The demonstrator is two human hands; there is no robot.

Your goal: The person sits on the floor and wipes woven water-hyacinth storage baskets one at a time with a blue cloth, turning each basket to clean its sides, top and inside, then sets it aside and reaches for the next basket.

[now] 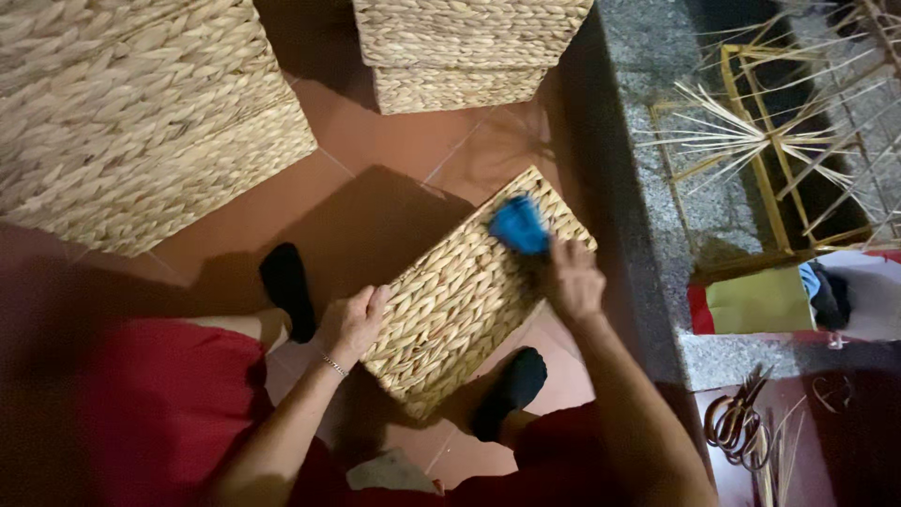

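A rectangular woven straw basket rests tilted on the red tile floor between my two black-socked feet. My left hand grips its near left edge and steadies it. My right hand holds a blue brush-like tool against the basket's upper right corner. The part of the tool inside my fingers is hidden, and its blue head looks blurred.
Large woven baskets stand at the upper left and stacked at the top centre. A grey stone ledge runs along the right, with a yellow metal frame and loose straw stalks. Scissors lie at the lower right.
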